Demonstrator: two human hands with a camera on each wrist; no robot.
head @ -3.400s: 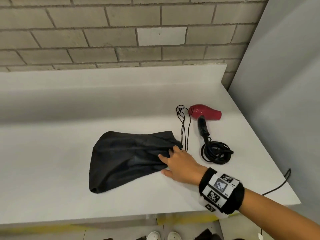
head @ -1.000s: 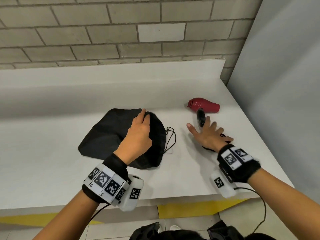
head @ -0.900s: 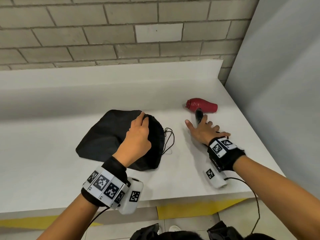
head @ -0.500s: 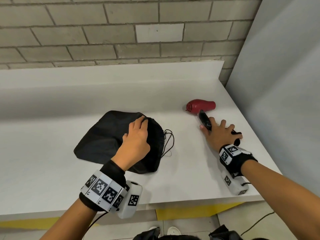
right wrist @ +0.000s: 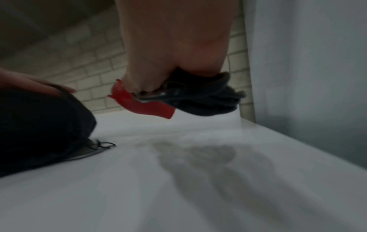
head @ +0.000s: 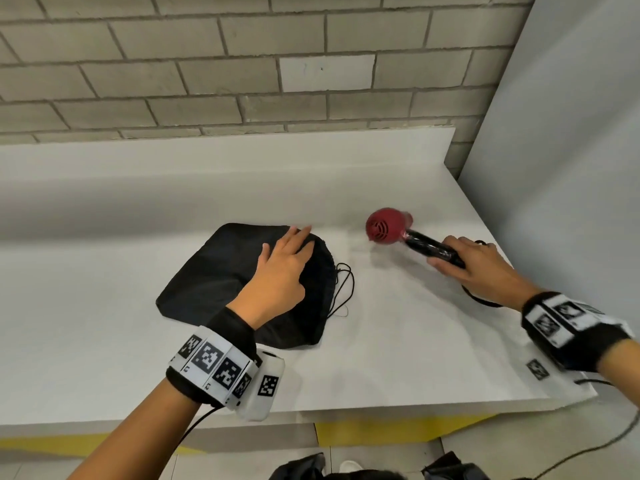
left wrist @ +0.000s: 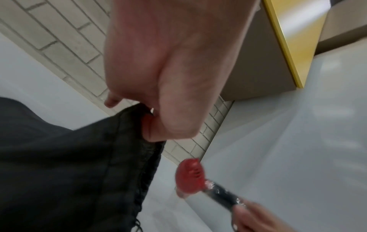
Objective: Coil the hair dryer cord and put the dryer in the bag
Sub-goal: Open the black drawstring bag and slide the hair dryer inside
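- Step in hand: judged to be the transfer of the hair dryer [head: 388,226] toward the bag [head: 221,271]; the cord [right wrist: 208,100] appears already gathered into a bundle.
- Right hand [head: 474,263]: fingers wrapped round the dryer's black handle, with the bundled cord seen in the right wrist view bunched under the same hand. One loop of cord shows below the wrist in the head view.
- Dryer position: red head raised off the counter [head: 398,327], rear grille turned toward the bag, well apart from the bag mouth.
- Left hand [head: 280,271]: lies on top of the bag near its mouth; the left wrist view shows thumb and finger pinching the hem of the opening [left wrist: 143,125].
- Bag: black drawstring pouch, lying flat on the counter, mouth facing the dryer, drawstring [head: 343,289] loose on the counter beside it. Nothing is seen inside; how far the mouth stands open cannot be told.
- Next move calls for, in my judgement: lifting the pinched hem to spread the mouth, then feeding the dryer in head first with the cord kept bundled against the handle.
- Risk noted: the trailing loop could snag on the hem or drawstring.
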